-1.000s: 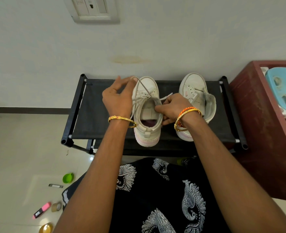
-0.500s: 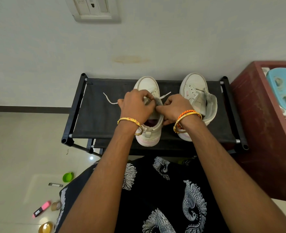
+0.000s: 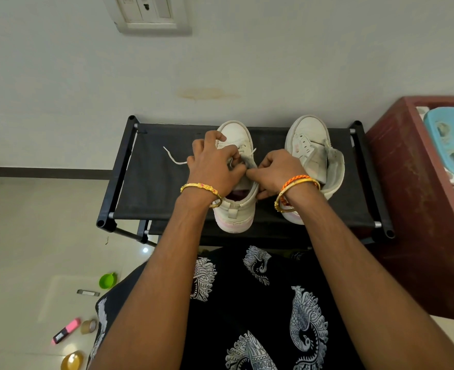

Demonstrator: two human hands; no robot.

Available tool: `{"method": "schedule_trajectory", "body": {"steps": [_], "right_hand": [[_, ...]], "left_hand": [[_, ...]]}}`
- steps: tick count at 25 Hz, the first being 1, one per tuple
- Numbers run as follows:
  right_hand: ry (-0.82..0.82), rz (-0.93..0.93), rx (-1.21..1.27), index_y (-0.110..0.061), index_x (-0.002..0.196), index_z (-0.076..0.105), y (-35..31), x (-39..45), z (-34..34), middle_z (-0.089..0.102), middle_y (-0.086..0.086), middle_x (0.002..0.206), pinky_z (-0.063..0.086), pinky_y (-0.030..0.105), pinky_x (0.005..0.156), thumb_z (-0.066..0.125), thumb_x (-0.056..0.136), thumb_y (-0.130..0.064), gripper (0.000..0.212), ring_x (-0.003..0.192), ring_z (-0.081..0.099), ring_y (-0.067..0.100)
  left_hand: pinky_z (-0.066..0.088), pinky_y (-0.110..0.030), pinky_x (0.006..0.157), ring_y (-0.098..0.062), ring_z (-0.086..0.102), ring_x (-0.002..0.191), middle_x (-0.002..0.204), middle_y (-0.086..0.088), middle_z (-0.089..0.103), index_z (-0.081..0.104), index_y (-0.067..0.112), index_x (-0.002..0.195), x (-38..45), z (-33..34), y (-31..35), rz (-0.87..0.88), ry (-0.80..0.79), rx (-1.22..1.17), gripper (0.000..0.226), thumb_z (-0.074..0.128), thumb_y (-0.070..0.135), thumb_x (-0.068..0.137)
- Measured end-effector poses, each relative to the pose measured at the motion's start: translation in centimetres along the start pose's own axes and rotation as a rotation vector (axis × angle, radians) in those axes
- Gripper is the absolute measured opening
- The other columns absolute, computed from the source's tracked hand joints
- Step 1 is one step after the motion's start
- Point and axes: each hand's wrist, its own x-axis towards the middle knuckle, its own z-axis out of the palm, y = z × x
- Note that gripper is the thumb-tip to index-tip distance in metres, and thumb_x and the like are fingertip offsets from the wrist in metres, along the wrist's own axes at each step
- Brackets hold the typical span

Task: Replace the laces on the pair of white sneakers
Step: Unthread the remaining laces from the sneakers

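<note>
Here, a pale wall [image 3: 247, 62] fills the upper half of the view, carrying a switch plate [image 3: 148, 12] at the top and a faint yellowish stain [image 3: 207, 93] lower down. Below it, glossy cream floor tiles [image 3: 20, 236] spread to the left, and a dark red cabinet [image 3: 421, 209] stands at the right with a light blue plastic item [image 3: 453, 140] on top. Against the wall sits a black shoe rack [image 3: 151, 182] with a fabric shelf and tubular frame.

Two white sneakers stand on that shelf, side by side and apart, each with its long axis running from the person toward the wall, toe at the wall and heel near the front rail. The left sneaker [image 3: 236, 209] has a pinkish sole edge at its heel. The right sneaker [image 3: 306, 134] shows bare eyelets and a grey tongue folded out to the right.

The left hand [image 3: 215, 166] is curled over the left sneaker's eyelet area, fingers pinching the white lace [image 3: 172, 157], whose free end trails left across the shelf. The right hand [image 3: 276, 169] pinches the same shoe's grey tongue and right edge. Both wrists wear bangles.

On the floor at lower left lie a green cup [image 3: 108, 280], a pink marker [image 3: 66, 331], a tape roll [image 3: 88, 326] and a brass bowl [image 3: 72, 361].
</note>
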Motion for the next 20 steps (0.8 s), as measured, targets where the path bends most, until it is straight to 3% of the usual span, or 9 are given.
{"method": "schedule_trajectory", "body": {"steps": [4,10,14,17,18,20], "right_hand": [[0.015,0.003,-0.009,-0.015,0.077,0.05,-0.2,-0.1,-0.1,0.065,0.008,0.078,0.059,0.031,0.068,0.065,0.086,-0.023,0.019,0.069,0.07,0.023],[0.004,-0.002,0.014,-0.016,0.074,0.049,-0.3,-0.2,0.1,0.063,0.005,0.072,0.06,0.032,0.067,0.068,0.085,-0.028,0.024,0.067,0.07,0.023],[0.018,-0.01,0.001,-0.016,0.073,0.049,-0.2,-0.3,0.0,0.066,0.009,0.079,0.059,0.036,0.072,0.067,0.084,-0.026,0.024,0.07,0.07,0.025],[0.047,-0.019,-0.058,-0.015,0.073,0.049,0.0,-0.1,-0.1,0.068,0.013,0.091,0.057,0.041,0.079,0.068,0.083,-0.027,0.024,0.08,0.068,0.027],[0.047,-0.02,-0.058,-0.016,0.073,0.049,0.1,-0.1,-0.1,0.067,0.012,0.093,0.057,0.041,0.08,0.068,0.083,-0.028,0.024,0.083,0.067,0.028],[0.051,-0.047,-0.046,-0.016,0.08,0.049,0.2,0.0,0.3,0.063,0.008,0.092,0.057,0.041,0.079,0.068,0.082,-0.027,0.022,0.086,0.066,0.027]], "left_hand": [[0.029,-0.027,0.092,-0.022,0.026,0.125,0.134,-0.001,0.038,0.06,0.013,0.074,-0.3,-0.3,0.6,0.015,0.01,-0.282,0.012,0.061,0.02,0.083],[0.034,-0.023,0.084,-0.012,0.043,0.11,0.119,0.001,0.053,0.048,0.015,0.051,0.2,-0.3,0.8,-0.096,0.042,-0.532,0.035,0.056,0.013,0.086],[0.044,-0.021,0.073,-0.011,0.05,0.075,0.084,-0.004,0.054,0.06,0.007,0.072,0.4,-0.7,1.0,-0.23,0.094,-0.765,0.018,0.052,0.013,0.088],[0.053,-0.035,0.073,-0.017,0.062,0.077,0.082,-0.007,0.065,0.066,0.006,0.079,0.7,-1.9,-0.4,-0.498,0.191,-1.215,0.02,0.048,0.012,0.085],[0.053,-0.034,0.07,-0.015,0.061,0.075,0.082,-0.006,0.064,0.063,0.007,0.079,0.5,-2.0,-0.9,-0.561,0.252,-1.267,0.02,0.045,0.009,0.085],[0.049,-0.03,0.071,-0.01,0.056,0.077,0.093,-0.004,0.058,0.056,0.009,0.089,0.1,-2.3,-1.3,-0.598,0.418,-1.137,0.009,0.047,0.01,0.085]]}}
